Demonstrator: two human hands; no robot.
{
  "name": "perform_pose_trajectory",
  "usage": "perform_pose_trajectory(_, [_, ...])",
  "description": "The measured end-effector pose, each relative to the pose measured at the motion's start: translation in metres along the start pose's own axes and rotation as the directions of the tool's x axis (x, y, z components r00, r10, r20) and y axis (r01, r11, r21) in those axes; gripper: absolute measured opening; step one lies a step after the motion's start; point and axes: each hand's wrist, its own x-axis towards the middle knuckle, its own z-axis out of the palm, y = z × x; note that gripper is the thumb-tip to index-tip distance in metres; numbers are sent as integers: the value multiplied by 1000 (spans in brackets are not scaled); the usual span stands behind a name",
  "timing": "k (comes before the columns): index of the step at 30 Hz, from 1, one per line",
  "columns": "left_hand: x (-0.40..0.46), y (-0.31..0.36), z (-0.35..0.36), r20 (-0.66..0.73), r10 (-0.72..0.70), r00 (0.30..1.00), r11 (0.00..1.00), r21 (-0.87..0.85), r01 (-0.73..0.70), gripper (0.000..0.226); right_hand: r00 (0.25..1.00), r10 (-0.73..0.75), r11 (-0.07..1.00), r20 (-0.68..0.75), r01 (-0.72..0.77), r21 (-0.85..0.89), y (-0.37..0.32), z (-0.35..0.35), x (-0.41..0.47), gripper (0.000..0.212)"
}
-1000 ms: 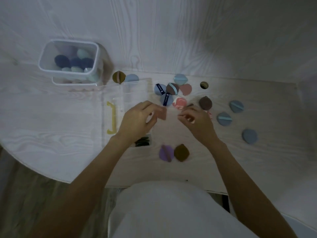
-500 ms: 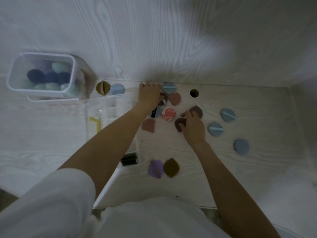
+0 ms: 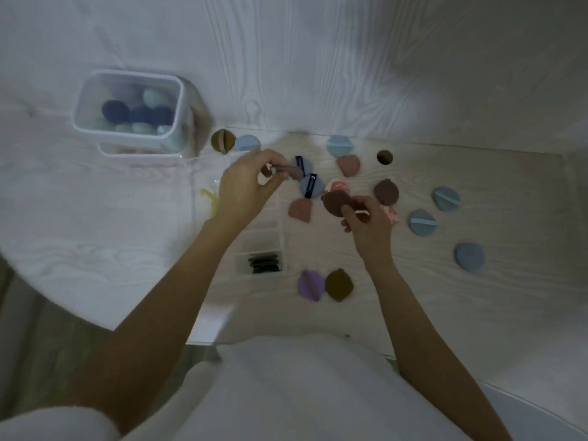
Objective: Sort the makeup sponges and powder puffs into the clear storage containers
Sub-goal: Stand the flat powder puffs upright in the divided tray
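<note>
Head: both hands (image 3: 245,186) (image 3: 369,227) w/ pinched puffs (image 3: 335,202)

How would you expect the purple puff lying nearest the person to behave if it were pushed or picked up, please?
The purple puff looks flat and thin, so it would probably slide rather than roll. Like the brown puff pinched by the right hand, it likely lifts easily, light and soft.

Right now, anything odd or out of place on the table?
Nothing damaged or spilled. The left hand and right hand each pinch a brown flat puff. The purple round puff and olive puff lie apart from the rest, near the table's front edge.
</note>
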Motion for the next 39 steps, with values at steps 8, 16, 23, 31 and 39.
perform_pose_trajectory(8, [-101,-21,-30,91,-81,993,985,157,66,11,980,-182,982,81,178,60,-9,31,-29,6])
perform_pose_trajectory(16, [-111,-24,-12,332,-135,934,953,301,31,21,968,-205,975,147,188,118,-15,46,-39,12])
perform_pose_trajectory(23, [-113,-23,-18,398,-77,914,945,322,-61,20,851,-420,855,316,488,-177,-18,63,-47,6])
perform_pose_trajectory(31, [-120,-31,-14,268,19,963,916,381,-124,15,753,-530,646,390,657,-389,-20,85,-49,3])
perform_pose_trajectory(39, [-123,-33,-12,160,-60,985,917,400,-9,19,634,-542,330,552,764,-554,-27,90,-39,20])
